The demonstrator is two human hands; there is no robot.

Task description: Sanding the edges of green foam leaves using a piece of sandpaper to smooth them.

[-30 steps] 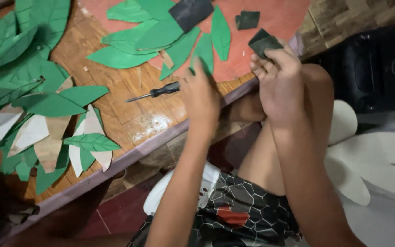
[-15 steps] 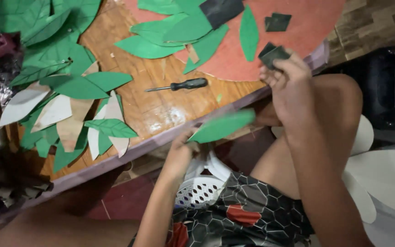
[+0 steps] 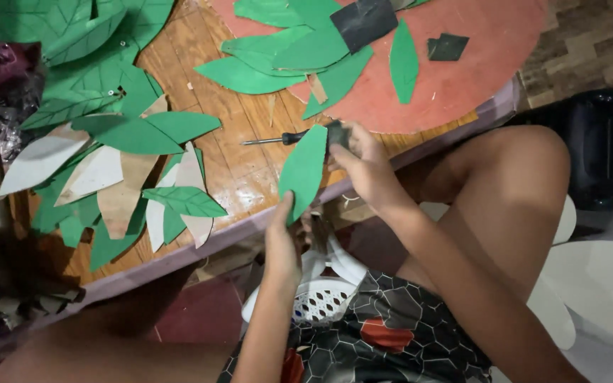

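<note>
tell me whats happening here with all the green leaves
A seated person holds a green leaf cutout upright at the table's edge, left hand pinching its lower tip. The right hand presses a small dark piece against its top. A screwdriver and more leaves lie on the wooden table.

A low wooden table (image 3: pixel 243 177) stands over dark red floor (image 3: pixel 200 315).

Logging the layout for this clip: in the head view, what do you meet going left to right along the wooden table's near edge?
Pile of green and tan paper leaves → left hand → upright green leaf cutout held by it → right hand → small dark square scrap on the red board.
</note>
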